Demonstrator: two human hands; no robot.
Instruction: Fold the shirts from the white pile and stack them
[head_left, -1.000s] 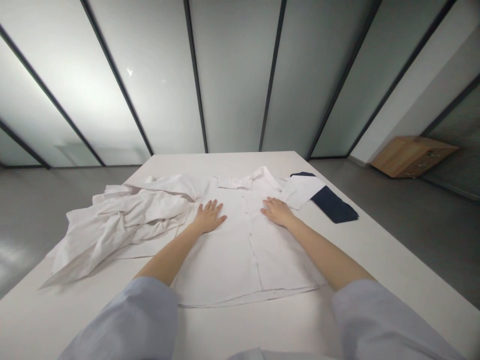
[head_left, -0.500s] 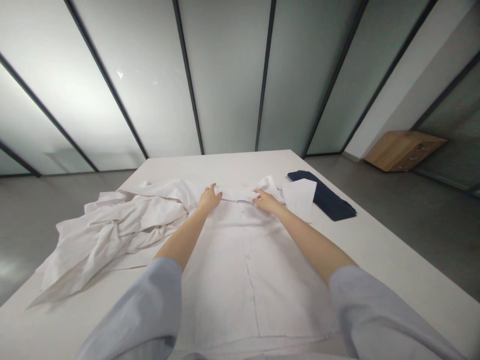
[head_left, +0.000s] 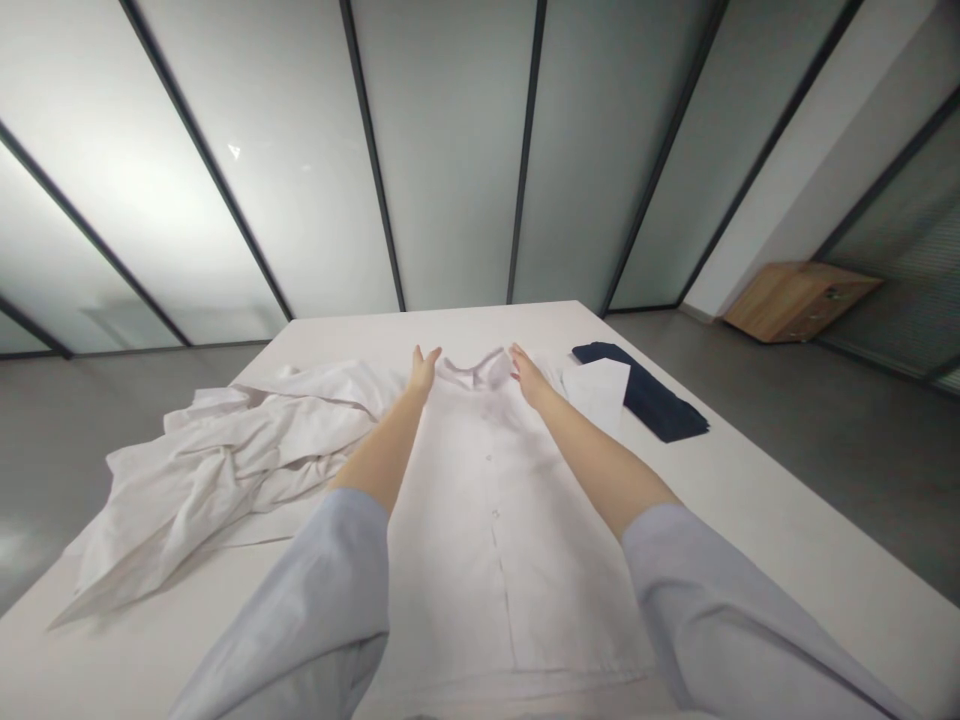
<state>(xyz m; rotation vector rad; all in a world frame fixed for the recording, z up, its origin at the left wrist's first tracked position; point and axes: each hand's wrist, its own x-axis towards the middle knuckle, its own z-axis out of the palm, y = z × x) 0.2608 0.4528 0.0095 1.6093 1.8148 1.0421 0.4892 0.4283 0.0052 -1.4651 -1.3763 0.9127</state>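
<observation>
A white button-up shirt (head_left: 487,520) lies flat, front up, on the white table (head_left: 780,520), its collar (head_left: 476,372) at the far end. My left hand (head_left: 422,370) is at the collar's left side with thumb and fingers apart. My right hand (head_left: 526,372) is at the collar's right side, fingers reaching round the fabric. Both hands touch the collar, which stands raised between them. Whether either hand pinches the cloth is hard to make out.
A crumpled heap of white garments (head_left: 217,460) lies on the table's left. A folded white piece (head_left: 600,392) and a dark navy folded cloth (head_left: 652,402) sit at the right. Frosted glass panels stand behind; a wooden cabinet (head_left: 799,298) is on the floor, far right.
My hands left the shirt's chest, where they lay flat, and moved forward to the collar. The collar now stands up between them. The view has shifted closer over the shirt.
</observation>
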